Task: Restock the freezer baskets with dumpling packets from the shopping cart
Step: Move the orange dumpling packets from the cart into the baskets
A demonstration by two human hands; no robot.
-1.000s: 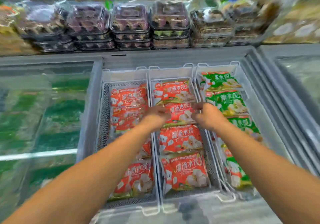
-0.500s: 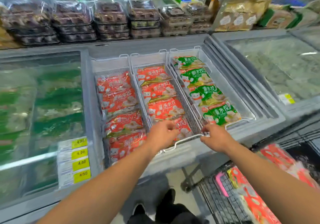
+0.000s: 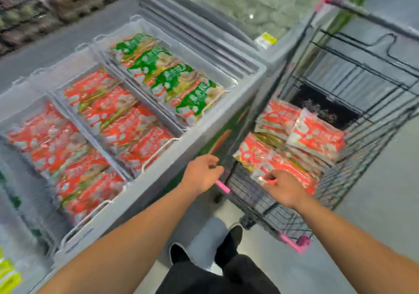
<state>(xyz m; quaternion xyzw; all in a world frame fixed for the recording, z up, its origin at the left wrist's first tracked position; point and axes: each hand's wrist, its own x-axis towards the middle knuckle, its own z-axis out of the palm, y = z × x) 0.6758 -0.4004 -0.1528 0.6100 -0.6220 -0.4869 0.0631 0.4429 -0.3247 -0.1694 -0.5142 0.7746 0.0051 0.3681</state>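
Note:
The view is blurred by motion. Three white freezer baskets (image 3: 156, 155) sit side by side in the open chest. The left and middle ones hold red dumpling packets (image 3: 122, 116); the right one holds green dumpling packets (image 3: 170, 78). To the right stands the black wire shopping cart (image 3: 362, 71) with a stack of red packets (image 3: 315, 134) inside. My right hand (image 3: 283, 188) is over the cart, its bent fingers touching the near end of the closest red packet (image 3: 256, 157). My left hand (image 3: 203, 173) hovers at the cart's near corner, loosely curled and holding nothing.
The grey freezer wall (image 3: 199, 144) stands between baskets and cart. A second glass-lidded freezer (image 3: 249, 3) lies beyond. Shelves of boxed goods (image 3: 68, 1) run along the back left. My shoes (image 3: 229, 241) are on the grey floor.
Both hands have left the basket's front edge and swung right to the cart. My head turned right and down, bringing the cart's packets into full view.

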